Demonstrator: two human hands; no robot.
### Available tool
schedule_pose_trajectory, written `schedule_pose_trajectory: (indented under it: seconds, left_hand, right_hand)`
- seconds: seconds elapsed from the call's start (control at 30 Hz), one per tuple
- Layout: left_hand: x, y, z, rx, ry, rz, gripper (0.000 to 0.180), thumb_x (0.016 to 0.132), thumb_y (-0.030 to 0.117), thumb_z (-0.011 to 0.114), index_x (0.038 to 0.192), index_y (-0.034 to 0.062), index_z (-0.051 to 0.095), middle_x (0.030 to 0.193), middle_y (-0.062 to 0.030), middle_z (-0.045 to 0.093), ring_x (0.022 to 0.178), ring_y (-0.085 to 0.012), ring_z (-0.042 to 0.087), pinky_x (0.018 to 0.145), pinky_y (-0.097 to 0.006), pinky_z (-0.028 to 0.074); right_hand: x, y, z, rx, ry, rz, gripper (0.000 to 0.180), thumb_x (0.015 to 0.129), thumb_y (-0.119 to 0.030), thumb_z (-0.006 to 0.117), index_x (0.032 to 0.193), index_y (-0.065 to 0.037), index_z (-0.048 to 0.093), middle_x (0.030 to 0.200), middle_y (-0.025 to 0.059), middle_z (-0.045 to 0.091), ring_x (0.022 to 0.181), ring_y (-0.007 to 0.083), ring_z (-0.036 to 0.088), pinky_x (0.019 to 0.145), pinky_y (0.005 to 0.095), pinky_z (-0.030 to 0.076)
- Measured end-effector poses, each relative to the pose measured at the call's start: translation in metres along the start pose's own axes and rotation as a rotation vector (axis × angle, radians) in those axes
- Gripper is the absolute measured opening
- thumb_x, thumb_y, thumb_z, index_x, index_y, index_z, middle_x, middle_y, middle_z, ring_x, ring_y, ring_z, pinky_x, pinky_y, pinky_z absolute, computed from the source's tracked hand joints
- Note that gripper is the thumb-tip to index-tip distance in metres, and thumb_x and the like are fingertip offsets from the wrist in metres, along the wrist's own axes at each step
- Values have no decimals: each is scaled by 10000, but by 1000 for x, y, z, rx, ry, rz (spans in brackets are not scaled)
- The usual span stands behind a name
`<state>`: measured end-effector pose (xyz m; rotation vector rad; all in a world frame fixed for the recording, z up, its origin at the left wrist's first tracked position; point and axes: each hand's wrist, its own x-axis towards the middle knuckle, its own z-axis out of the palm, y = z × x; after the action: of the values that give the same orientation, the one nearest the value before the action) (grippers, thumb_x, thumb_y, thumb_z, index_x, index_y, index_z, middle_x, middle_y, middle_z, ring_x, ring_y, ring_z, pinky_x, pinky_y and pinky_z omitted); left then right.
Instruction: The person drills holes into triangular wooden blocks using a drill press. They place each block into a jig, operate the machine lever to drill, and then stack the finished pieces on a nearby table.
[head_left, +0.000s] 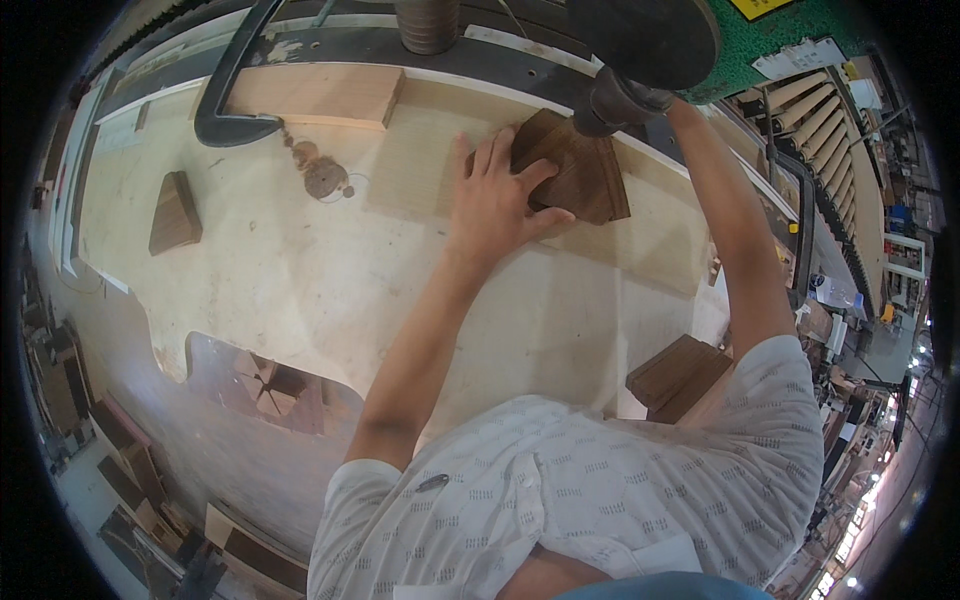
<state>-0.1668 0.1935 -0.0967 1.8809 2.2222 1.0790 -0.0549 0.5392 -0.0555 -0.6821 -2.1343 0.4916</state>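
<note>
My left hand (487, 205) grips a dark brown wooden block (588, 178) on the pale worktable. Its thumb and index finger lie on the block's left part, and the other fingers reach along the left side. Just above the block hangs a dark, stubby machine head (603, 104), below a large black disc (645, 38). At the far right, my right arm (738, 220) reaches up to this machine head. Only the wrist shows there; the fingers of my right hand are hidden behind the machine parts.
A black clamp (222, 110) presses a light wooden board (318, 92) at the back left. One dark wooden wedge (175, 213) lies on the left. Dark wood pieces (680, 378) are stacked near my right elbow. The worktable (270, 280) has a cut-out at its near-left edge.
</note>
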Motion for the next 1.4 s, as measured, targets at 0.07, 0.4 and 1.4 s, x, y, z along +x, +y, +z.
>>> schedule_pose_trajectory:
  seconds: [0.07, 0.4, 1.4]
  left_hand:
    - [1, 1, 0, -9, -5, 5, 631, 705, 654, 810, 1154, 214, 761, 1466, -215, 508, 1407, -374, 436, 1226, -639, 175]
    - [3, 1, 0, 51, 26, 30, 664, 687, 696, 800, 1139, 212, 758, 1424, -206, 534, 1368, -371, 467, 1214, -644, 208]
    - [-8, 17, 10, 106, -72, 102, 969, 757, 669, 774, 1543, 182, 484, 1621, -239, 341, 1504, -385, 319, 1239, -639, 106]
  right_hand:
    - [-1, -1, -4, -7, 7, 9, 459, 965, -444, 662, 938, 13, 624, 668, 14, 511, 591, 117, 466, 563, 362, 415]
    - [5, 0, -1, 8, -4, 7, 470, 967, -457, 662, 992, 12, 648, 695, 18, 536, 600, 121, 485, 570, 359, 431]
    - [105, -161, -256, -776, 139, -307, 389, 883, -376, 714, 1119, -67, 727, 1058, 234, 727, 988, 414, 685, 881, 478, 537]
